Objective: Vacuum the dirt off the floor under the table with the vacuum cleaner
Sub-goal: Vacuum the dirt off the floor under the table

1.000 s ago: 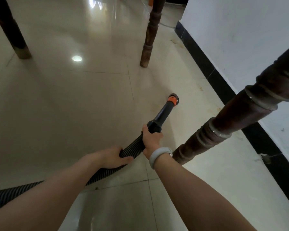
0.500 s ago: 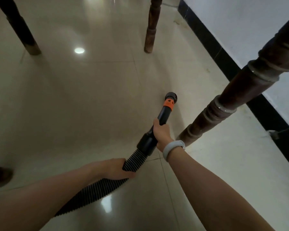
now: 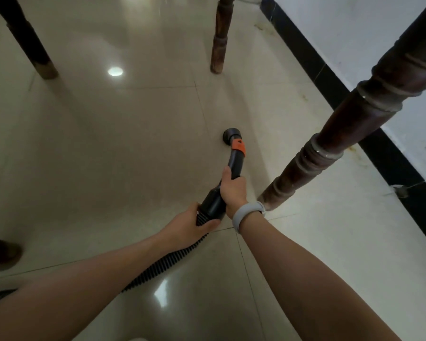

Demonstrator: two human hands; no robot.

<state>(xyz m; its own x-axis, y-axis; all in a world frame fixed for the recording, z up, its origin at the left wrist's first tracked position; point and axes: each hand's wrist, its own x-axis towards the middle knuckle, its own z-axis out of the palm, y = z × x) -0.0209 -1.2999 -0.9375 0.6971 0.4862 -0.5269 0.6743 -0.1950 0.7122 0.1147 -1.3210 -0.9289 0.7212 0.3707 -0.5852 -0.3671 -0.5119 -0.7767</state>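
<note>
nozzle (image 3: 231,136) swung leftward, left hand (image 3: 194,223) slid up hose (image 3: 158,269), right hand (image 3: 233,190) gripping wand (image 3: 236,161)

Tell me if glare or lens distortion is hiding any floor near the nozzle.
Head view: round glare spot far from the nozzle, another patch beside the hose; the wide lens bows the near table leg; floor around the nozzle reads clearly.
</note>
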